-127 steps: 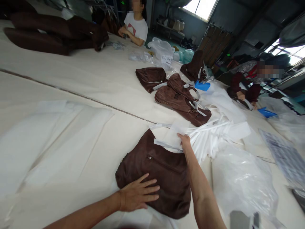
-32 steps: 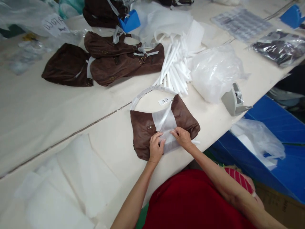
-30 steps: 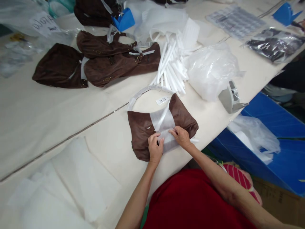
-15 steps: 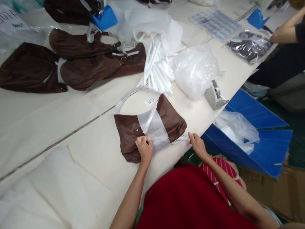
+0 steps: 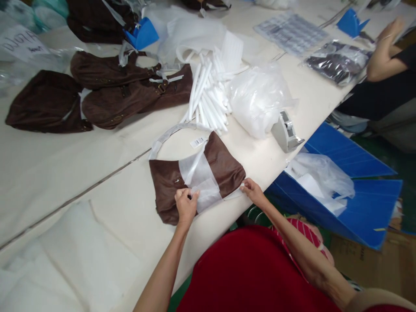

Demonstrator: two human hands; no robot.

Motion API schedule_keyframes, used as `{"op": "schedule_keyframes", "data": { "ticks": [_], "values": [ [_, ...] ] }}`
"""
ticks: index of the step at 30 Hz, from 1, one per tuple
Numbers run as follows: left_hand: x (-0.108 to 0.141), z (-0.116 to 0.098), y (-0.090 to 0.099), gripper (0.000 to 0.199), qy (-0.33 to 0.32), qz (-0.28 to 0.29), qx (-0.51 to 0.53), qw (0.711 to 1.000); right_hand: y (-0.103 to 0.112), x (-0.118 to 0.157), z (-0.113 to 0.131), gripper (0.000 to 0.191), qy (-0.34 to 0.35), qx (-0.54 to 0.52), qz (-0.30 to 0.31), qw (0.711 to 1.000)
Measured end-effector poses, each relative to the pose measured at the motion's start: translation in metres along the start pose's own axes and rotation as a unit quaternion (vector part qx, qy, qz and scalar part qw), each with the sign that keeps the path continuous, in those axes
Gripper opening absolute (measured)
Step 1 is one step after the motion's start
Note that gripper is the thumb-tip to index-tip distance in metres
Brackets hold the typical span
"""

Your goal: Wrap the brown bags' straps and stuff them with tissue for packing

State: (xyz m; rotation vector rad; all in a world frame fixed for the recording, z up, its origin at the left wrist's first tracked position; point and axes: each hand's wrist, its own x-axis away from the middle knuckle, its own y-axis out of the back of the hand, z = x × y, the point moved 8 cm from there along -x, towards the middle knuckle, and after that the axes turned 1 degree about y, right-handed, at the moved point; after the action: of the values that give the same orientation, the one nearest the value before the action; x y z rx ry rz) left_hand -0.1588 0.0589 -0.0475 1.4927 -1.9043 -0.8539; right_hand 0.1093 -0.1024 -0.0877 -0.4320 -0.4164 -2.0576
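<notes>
head view, left to right: a pile of brown suede shoulder bags (image 5: 130, 99) lies on the desk (image 5: 81, 173), their straps banded in white. nearer, the left hand (image 5: 186, 208) is clenched, its fingers pinching a white sheet (image 5: 198, 173) across a brown suede bag (image 5: 227, 158). that bag lies flat on the desk, below its white-wrapped strap (image 5: 172, 132) and a hang tag (image 5: 198, 142). the right hand (image 5: 254, 190) grasps the sheet's narrow end just off the bag's edge. so far the sheet covers only the bag's middle; both brown ends show bare. further right lie white rolled tubes (image 5: 206, 97) and a tape dispenser (image 5: 286, 132).
</notes>
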Motion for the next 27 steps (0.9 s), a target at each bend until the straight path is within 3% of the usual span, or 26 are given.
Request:
{"op": "schedule_keyframes", "data": {
  "ticks": [5,7,9,11,14,16,18,21,27],
  "values": [
    [-0.007,0.005,0.000,0.030,0.009,0.018,-0.019,1.000,0.000,-0.007,-0.002,0.021,-0.028,0.024,0.047,0.998],
    [-0.011,0.009,-0.002,0.033,0.014,0.029,-0.021,0.999,0.020,-0.011,0.007,0.019,-0.022,0.050,0.045,0.998],
    [-0.015,0.012,-0.003,0.035,0.024,0.036,-0.022,0.999,0.063,-0.018,0.028,0.018,0.008,0.085,-0.023,0.996],
    [-0.017,0.014,-0.003,0.037,0.036,0.041,-0.027,0.998,0.119,-0.024,0.055,0.020,0.049,0.112,-0.126,0.984],
    [-0.020,0.018,-0.003,0.040,0.051,0.048,-0.039,0.997,0.200,-0.034,0.098,0.023,0.093,0.161,-0.273,0.944],
    [-0.022,0.021,-0.003,0.041,0.061,0.051,-0.045,0.996,0.239,-0.047,0.118,0.022,0.085,0.195,-0.337,0.917],
    [-0.024,0.025,-0.004,0.042,0.069,0.054,-0.045,0.995,0.263,-0.064,0.128,0.018,0.059,0.205,-0.359,0.908],
    [-0.027,0.031,-0.004,0.045,0.078,0.055,-0.045,0.994,0.276,-0.092,0.128,0.013,0.020,0.181,-0.343,0.922],
    [-0.030,0.032,-0.002,0.045,0.086,0.054,-0.047,0.994,0.268,-0.120,0.115,0.015,-0.020,0.101,-0.290,0.951]
  ]
}}
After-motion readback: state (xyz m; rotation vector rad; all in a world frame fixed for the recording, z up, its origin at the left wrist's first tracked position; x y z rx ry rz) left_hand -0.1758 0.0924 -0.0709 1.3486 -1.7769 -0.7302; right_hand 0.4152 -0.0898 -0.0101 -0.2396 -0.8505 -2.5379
